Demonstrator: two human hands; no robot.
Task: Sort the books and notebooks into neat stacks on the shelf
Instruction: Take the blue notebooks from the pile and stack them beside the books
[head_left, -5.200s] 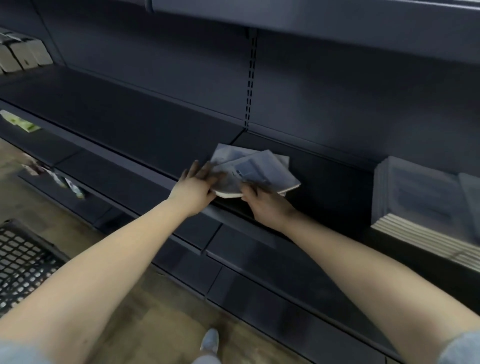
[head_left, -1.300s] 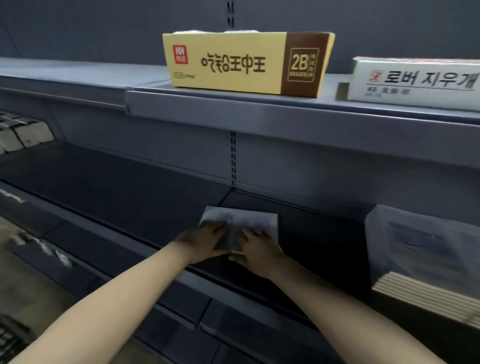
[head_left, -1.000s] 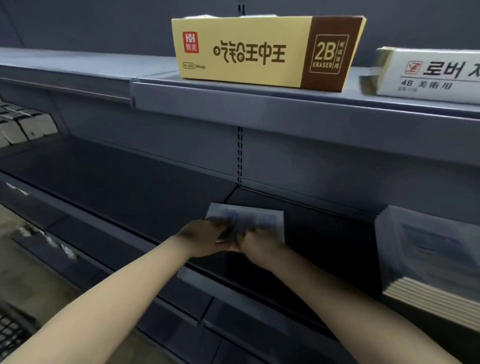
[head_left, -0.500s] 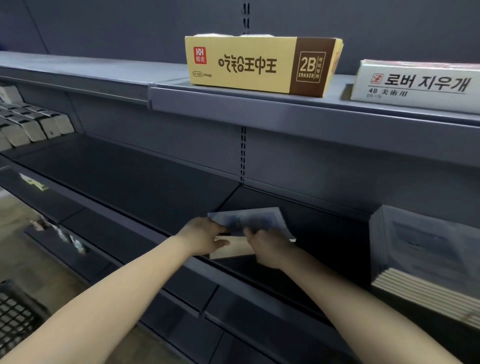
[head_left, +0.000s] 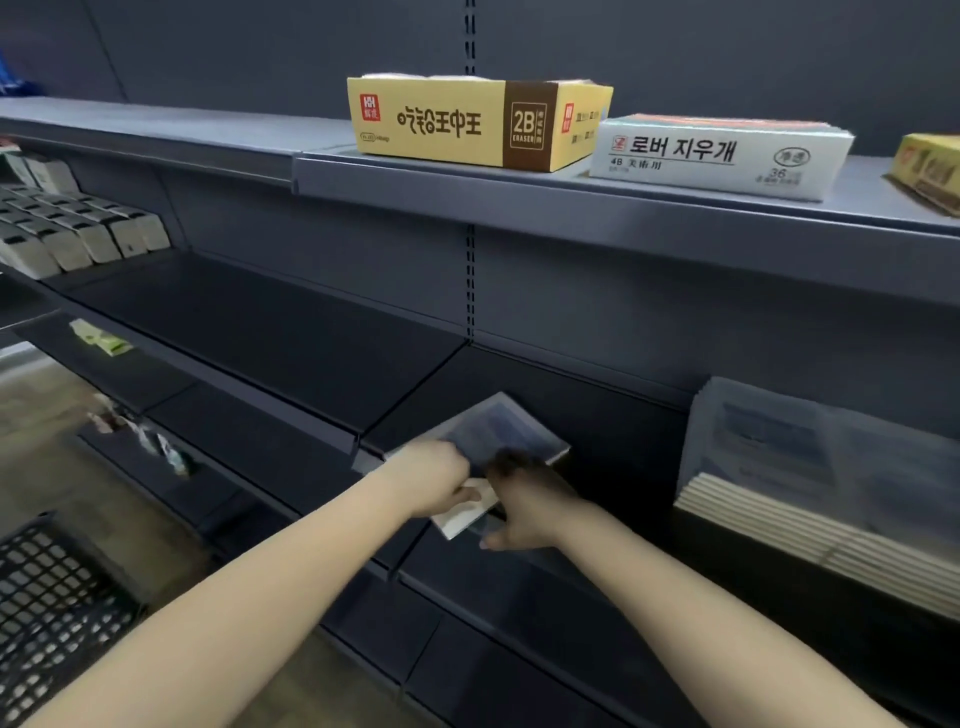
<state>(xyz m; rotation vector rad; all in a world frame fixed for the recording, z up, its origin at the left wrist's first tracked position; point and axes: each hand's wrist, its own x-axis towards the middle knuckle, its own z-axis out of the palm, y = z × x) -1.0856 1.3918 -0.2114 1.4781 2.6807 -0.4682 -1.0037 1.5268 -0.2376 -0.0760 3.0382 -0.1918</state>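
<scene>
A small bundle of thin blue-covered notebooks (head_left: 498, 434) sits at the front of the dark middle shelf (head_left: 291, 338), tilted and poking out over its edge. My left hand (head_left: 434, 480) grips the bundle's near left corner. My right hand (head_left: 519, 499) holds its near right edge, fingers curled over the cover and thumb below. A tall neat stack of similar notebooks (head_left: 810, 478) stands on the same shelf to the right.
On the upper shelf stand a yellow eraser box (head_left: 467, 124), a white eraser box (head_left: 717, 156) and part of another yellow box (head_left: 930, 166). Small grey packs (head_left: 78, 234) fill the far left. A black mesh basket (head_left: 47, 597) stands on the floor at lower left.
The bundle has turned clockwise and come toward the shelf's front edge, its near corner now past the lip. Both hands have stayed on it. The camera has swung slightly.
</scene>
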